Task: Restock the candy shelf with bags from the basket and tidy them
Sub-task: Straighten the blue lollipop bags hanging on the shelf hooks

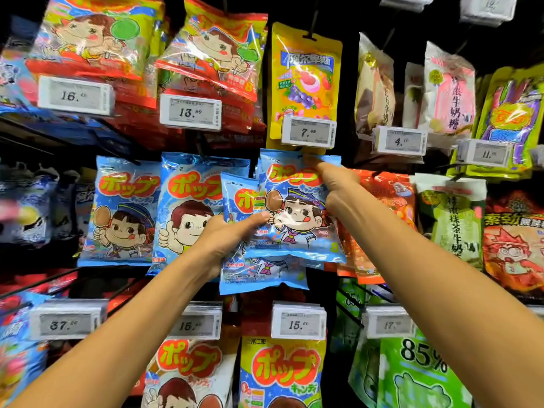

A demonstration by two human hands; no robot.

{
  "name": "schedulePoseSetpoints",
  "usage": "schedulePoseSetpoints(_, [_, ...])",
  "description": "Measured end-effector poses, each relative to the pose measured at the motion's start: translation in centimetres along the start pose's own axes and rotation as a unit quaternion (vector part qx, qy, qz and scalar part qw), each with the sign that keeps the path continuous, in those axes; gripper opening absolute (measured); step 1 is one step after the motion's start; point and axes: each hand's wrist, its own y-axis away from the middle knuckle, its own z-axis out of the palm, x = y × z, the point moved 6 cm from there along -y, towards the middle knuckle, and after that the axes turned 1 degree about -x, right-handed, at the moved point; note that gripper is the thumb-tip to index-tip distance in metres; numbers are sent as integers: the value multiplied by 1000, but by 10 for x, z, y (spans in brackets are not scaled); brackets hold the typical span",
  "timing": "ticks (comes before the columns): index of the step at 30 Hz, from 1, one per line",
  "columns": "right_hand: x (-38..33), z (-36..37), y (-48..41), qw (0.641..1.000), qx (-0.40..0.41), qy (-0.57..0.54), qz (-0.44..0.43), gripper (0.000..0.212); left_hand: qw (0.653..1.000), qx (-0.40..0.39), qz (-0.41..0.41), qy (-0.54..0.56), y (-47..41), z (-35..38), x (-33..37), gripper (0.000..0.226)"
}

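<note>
A blue candy bag (297,231) with a cartoon child in a sailor cap is held up against the middle row of the candy shelf. My right hand (335,184) grips its upper right corner, fingers reaching to the top edge. My left hand (226,234) holds its left edge, thumb lying across the front. A second blue bag (262,275) hangs right behind and below it, partly covered. Two more blue bags of the same brand (123,213) (185,207) hang to the left. The basket is out of view.
Price tags (307,132) (298,322) jut out on hooks above and below the held bag. A yellow bag (306,81) hangs just above, orange bags (382,219) crowd the right side, red bags (212,54) hang upper left, green bags (412,375) lower right.
</note>
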Motion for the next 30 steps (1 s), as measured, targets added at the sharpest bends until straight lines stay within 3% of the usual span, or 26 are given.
schedulePoseSetpoints(3, [1, -4, 0, 999, 24, 34, -29, 26, 1000, -2, -9, 2, -2, 1, -3, 33])
schedulePoseSetpoints(5, [0, -7, -1, 994, 45, 72, -67, 16, 1000, -5, -10, 1, -2, 2, -5, 30])
schedulePoseSetpoints(11, [-10, -9, 12, 960, 98, 186, -183, 14, 1000, -11, -15, -10, -6, 3, -9, 20])
schedulePoseSetpoints(14, [-17, -15, 20, 932, 149, 241, -224, 41, 1000, -3, -21, -12, -8, 3, -13, 21])
schedulePoseSetpoints(17, [-22, -16, 28, 886, 185, 320, -279, 50, 999, 9, -17, -33, -7, 1, -15, 26])
schedulePoseSetpoints(21, [-11, -3, 36, 805, 185, 427, -367, 21, 999, 17, -11, -33, -5, -1, -15, 35])
schedulePoseSetpoints(24, [-2, -1, 35, 774, 181, 471, -383, 9, 999, 23, -1, -33, -4, -4, -14, 39])
schedulePoseSetpoints(27, [9, 9, 32, 678, 154, 604, -389, 13, 998, 31, 20, -51, -1, -5, -9, 19])
schedulePoseSetpoints(30, [17, 15, 35, 603, 128, 677, -402, 22, 995, 32, 36, -90, 2, -7, -4, 39])
